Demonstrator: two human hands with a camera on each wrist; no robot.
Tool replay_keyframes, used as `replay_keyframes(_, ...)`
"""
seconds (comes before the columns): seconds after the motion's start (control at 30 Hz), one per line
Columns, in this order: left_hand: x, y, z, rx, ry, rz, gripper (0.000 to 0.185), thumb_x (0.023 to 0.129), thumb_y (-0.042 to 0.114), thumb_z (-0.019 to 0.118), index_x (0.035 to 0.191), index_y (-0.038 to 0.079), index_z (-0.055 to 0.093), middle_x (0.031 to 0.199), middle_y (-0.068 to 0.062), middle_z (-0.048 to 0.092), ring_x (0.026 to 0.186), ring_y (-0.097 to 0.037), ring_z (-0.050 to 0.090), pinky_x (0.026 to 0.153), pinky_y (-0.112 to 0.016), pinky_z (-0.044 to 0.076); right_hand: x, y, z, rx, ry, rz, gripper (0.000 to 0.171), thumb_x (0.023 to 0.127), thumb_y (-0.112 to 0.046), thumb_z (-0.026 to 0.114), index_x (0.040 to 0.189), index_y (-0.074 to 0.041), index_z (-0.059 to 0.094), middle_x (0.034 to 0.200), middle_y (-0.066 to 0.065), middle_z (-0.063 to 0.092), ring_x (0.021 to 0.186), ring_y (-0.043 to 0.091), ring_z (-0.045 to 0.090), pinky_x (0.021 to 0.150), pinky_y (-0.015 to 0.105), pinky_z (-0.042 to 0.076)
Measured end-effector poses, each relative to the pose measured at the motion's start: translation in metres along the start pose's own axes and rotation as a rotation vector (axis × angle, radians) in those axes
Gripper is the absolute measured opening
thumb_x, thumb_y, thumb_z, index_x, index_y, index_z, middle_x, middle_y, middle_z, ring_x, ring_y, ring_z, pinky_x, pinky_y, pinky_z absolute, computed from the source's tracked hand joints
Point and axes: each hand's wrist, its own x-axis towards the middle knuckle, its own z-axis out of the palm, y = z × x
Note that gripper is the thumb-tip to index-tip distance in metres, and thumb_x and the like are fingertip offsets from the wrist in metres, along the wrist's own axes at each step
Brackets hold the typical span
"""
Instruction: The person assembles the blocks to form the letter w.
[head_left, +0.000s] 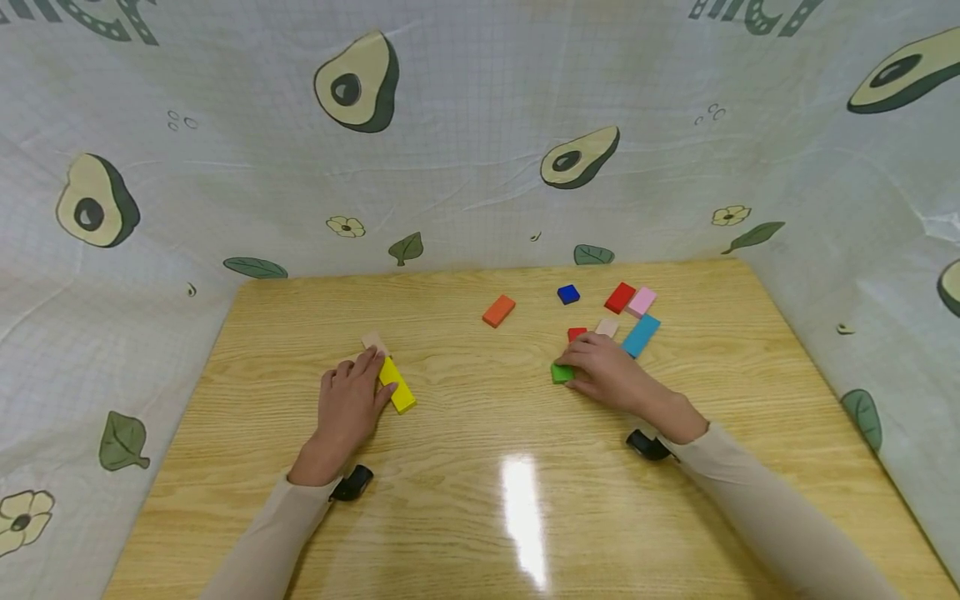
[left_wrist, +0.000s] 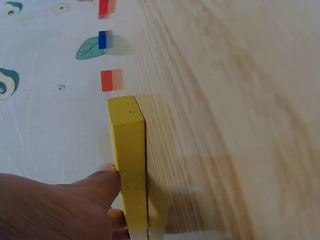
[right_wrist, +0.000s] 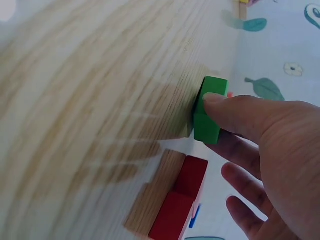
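My left hand (head_left: pixel 378 371) lies on the wooden table (head_left: pixel 480 500) at the left and holds a long yellow block (head_left: pixel 396 385). In the left wrist view its thumb (left_wrist: pixel 97 187) presses the side of the yellow block (left_wrist: pixel 128 160), with a fingertip on the other side. A beige block (head_left: pixel 373 342) lies just beyond those fingers. My right hand (head_left: pixel 570 367) pinches a small green block (head_left: pixel 561 372) near the table's middle right. The right wrist view shows the thumb (right_wrist: pixel 235 112) on the green block (right_wrist: pixel 207 112), which rests on the table.
Beyond my right hand lie a small red block (head_left: pixel 576 334), a beige block (head_left: pixel 607 327), a light blue block (head_left: pixel 641 335), a red block (head_left: pixel 619 297), a pink block (head_left: pixel 642 302), a blue block (head_left: pixel 567 293) and an orange block (head_left: pixel 498 311). An avocado-print cloth (head_left: pixel 480 167) walls three sides.
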Motion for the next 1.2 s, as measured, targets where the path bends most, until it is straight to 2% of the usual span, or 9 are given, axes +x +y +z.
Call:
replay_keyframes(0.37, 0.000, 0.001, -0.001, 0.013, -0.012, -0.003, 0.056, 0.106, 0.028, 0.066, 0.151, -0.002, 0.054, 0.158, -0.022, 0.048, 0.130, -0.049, 0.052, 0.109, -0.066, 0.039, 0.010, -0.020, 0.000, -0.001, 0.024, -0.055, 0.032, 0.085, -0.009, 0.089, 0.114, -0.003, 0.079, 0.109, 0.009, 0.075, 0.110, 0.032, 0.064, 0.100, 0.051, 0.051)
replay_keyframes(0.67, -0.002, 0.003, -0.003, 0.015, -0.023, -0.012, 0.055, 0.107, 0.027, 0.065, 0.152, -0.002, 0.053, 0.159, -0.022, 0.048, 0.131, -0.049, 0.051, 0.109, -0.066, 0.038, 0.025, -0.046, 0.008, 0.022, -0.013, -0.080, 0.032, 0.088, -0.011, 0.087, 0.118, -0.004, 0.079, 0.113, 0.008, 0.075, 0.115, 0.031, 0.063, 0.103, 0.049, 0.052)
replay_keyframes(1.2, -0.003, 0.004, -0.002, 0.036, 0.034, 0.009, 0.053, 0.105, 0.027, 0.068, 0.149, -0.002, 0.057, 0.155, -0.021, 0.052, 0.126, -0.047, 0.055, 0.105, -0.065, 0.043, 0.047, -0.069, 0.023, 0.028, -0.009, -0.170, 0.028, 0.092, -0.015, 0.084, 0.118, -0.006, 0.078, 0.114, 0.006, 0.076, 0.116, 0.029, 0.064, 0.107, 0.048, 0.049)
